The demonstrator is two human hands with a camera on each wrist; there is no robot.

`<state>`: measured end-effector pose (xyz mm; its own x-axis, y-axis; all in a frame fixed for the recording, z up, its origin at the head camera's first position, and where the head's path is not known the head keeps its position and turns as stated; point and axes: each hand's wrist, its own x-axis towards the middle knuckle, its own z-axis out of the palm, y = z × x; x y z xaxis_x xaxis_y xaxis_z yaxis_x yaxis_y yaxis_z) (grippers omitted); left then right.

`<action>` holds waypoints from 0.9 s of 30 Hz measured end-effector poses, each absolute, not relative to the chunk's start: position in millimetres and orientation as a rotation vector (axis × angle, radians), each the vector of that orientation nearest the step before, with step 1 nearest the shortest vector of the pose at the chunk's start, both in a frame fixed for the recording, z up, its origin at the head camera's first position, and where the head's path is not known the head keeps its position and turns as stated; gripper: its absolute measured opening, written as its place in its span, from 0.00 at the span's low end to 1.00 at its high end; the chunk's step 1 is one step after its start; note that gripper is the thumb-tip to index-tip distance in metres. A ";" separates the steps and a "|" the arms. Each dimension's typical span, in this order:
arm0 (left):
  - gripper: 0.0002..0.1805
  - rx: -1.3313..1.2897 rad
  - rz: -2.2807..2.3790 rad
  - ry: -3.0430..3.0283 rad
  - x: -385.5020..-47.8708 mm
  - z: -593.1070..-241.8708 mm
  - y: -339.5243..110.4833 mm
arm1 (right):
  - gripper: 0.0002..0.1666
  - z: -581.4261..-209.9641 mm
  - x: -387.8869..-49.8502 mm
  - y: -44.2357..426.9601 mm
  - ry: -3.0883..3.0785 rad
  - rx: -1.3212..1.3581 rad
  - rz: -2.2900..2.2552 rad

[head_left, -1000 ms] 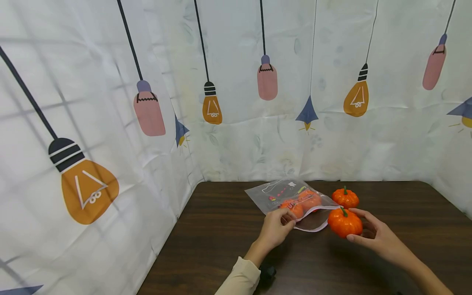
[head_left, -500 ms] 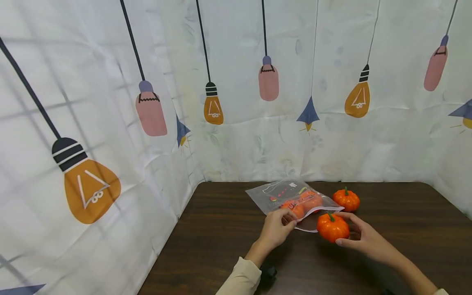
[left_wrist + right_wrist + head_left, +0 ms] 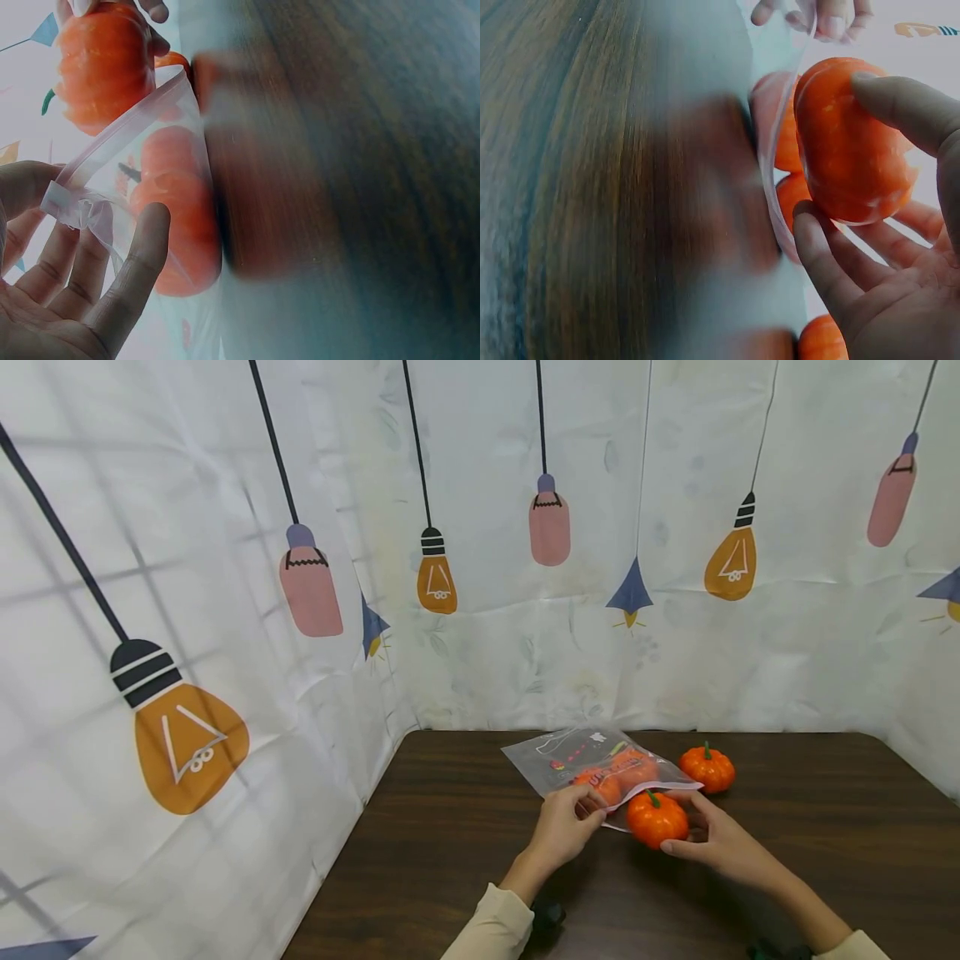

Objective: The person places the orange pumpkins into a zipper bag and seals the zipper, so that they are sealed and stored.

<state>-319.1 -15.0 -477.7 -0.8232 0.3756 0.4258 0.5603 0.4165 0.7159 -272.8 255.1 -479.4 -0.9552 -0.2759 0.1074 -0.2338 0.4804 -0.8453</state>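
A clear zip bag (image 3: 543, 758) with a pale pink edge lies on the table, two small orange pumpkins (image 3: 187, 225) inside it. My left hand (image 3: 562, 827) grips the bag at one end of its mouth; in the left wrist view the index finger sits by the slider corner. Between the thumb and fingers of my right hand (image 3: 716, 839) is another orange pumpkin (image 3: 657, 820) with a green stem, held just in front of the bag's mouth. The right wrist view shows this pumpkin (image 3: 851, 142) beside the open edge, outside the bag.
One more orange pumpkin (image 3: 707, 767) rests on the dark wooden table (image 3: 825, 793), right of the bag. A black object (image 3: 547, 917) shows by my left wrist. Behind the table hangs a white cloth (image 3: 487, 668) printed with lamps.
My right hand has carried its pumpkin leftward, from beside the lone pumpkin to the front of the bag's mouth. My left hand stays on the bag.
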 end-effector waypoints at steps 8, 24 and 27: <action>0.02 -0.810 -1.377 -2.467 -319.5 -477.4 -15.5 | 0.47 -484.0 -279.1 248.7 2.683 -0.481 -1.477; 0.03 -0.777 -1.357 -2.451 -318.9 -477.0 -14.5 | 0.48 -486.9 -281.7 240.8 2.813 -0.432 -1.366; 0.04 -0.781 -1.353 -2.453 -318.8 -477.4 -14.5 | 0.49 -487.4 -283.1 235.9 2.846 -0.380 -1.345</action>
<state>-318.8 -14.5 -477.4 -0.8304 0.3392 0.4419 0.5548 0.4306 0.7119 -283.1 235.9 -487.4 -0.9708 -0.2027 0.1280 -0.2276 0.6113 -0.7580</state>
